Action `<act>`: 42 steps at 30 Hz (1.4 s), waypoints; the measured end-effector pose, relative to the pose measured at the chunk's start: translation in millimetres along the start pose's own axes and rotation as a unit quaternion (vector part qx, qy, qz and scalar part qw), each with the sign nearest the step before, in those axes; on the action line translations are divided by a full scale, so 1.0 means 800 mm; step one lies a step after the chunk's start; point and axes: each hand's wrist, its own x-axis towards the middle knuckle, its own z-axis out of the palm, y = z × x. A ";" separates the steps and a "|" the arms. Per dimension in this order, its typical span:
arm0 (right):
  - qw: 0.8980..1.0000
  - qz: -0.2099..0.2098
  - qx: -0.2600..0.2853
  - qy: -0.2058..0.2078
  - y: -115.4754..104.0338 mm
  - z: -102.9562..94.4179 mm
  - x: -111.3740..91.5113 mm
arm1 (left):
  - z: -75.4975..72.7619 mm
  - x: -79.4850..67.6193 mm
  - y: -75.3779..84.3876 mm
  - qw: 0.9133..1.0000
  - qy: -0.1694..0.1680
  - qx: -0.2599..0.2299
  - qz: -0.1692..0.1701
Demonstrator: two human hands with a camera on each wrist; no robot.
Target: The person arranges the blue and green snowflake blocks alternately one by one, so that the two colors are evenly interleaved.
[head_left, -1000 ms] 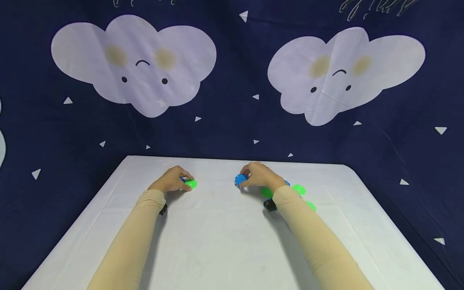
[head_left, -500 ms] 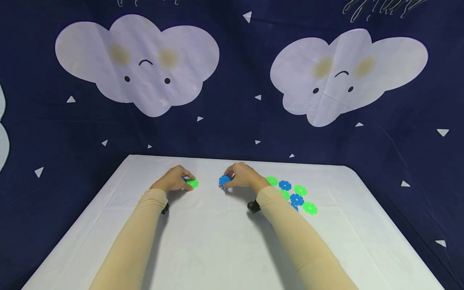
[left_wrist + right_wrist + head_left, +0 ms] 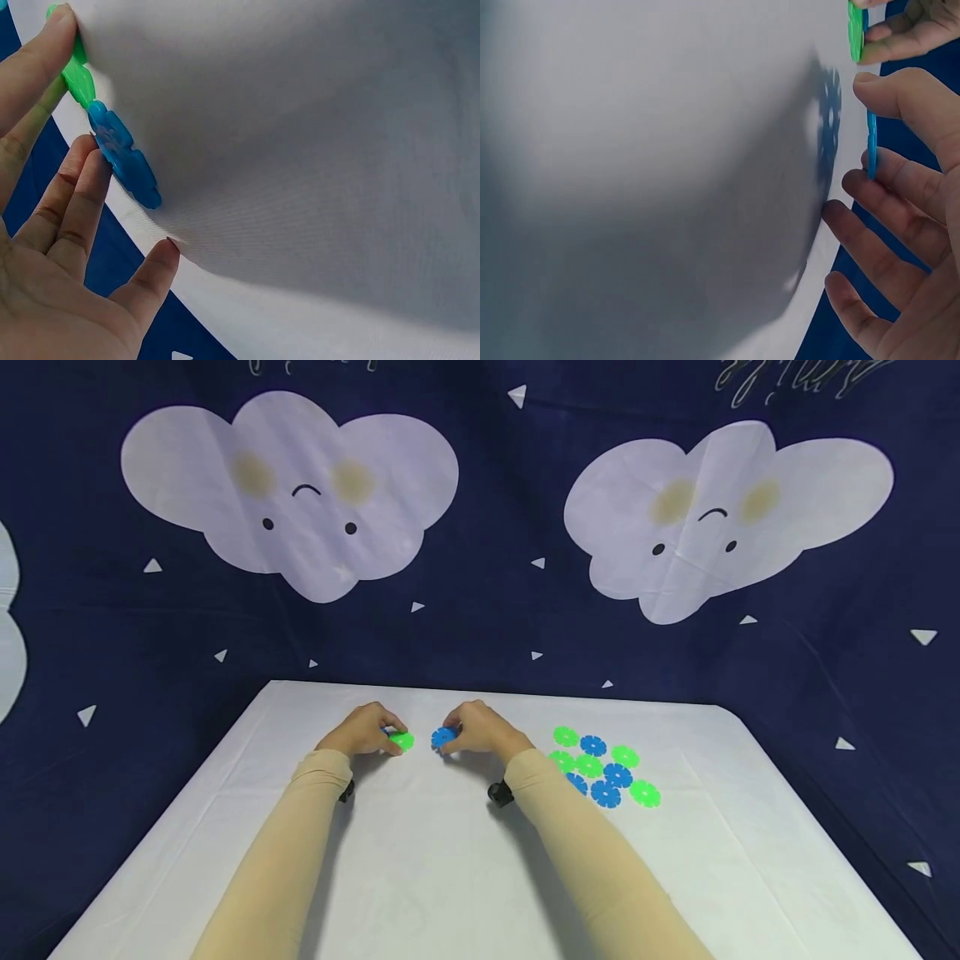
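Note:
My left hand (image 3: 363, 729) pinches a green notched plastic disc (image 3: 403, 742) between thumb and fingers. In the left wrist view a blue notched disc (image 3: 124, 157) adjoins the green one's edge, close over the white cloth, with fingertips behind it. To the right, my right hand (image 3: 480, 727) holds a second blue disc (image 3: 443, 738) by its rim; the right wrist view shows this blue disc (image 3: 871, 142) edge-on between thumb and fingers, casting a shadow on the cloth. A narrow gap separates it from the green disc in the head view.
Several loose discs lie flat at the right of the white table (image 3: 450, 860), among them a green disc (image 3: 645, 793) and a blue disc (image 3: 605, 794). A dark blue cloth backdrop (image 3: 480, 635) with clouds rises behind the table's far edge.
My right hand has moved left with its blue disc, close to the left hand's green disc. The loose discs at the right have come out from behind the right arm. The left hand stays nearly in place.

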 end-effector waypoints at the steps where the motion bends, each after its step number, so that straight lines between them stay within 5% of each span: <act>1: 1.000 0.000 -0.004 0.000 -0.002 0.001 0.001 | 0.000 0.000 0.001 1.000 -0.001 -0.001 -0.001; 18: 0.991 0.048 -0.123 0.017 -0.026 0.018 0.014 | 0.001 0.006 0.005 1.000 -0.001 -0.001 0.010; 42: 0.987 0.087 -0.135 0.007 -0.053 0.025 0.019 | 0.002 0.005 0.002 1.000 -0.002 -0.007 0.002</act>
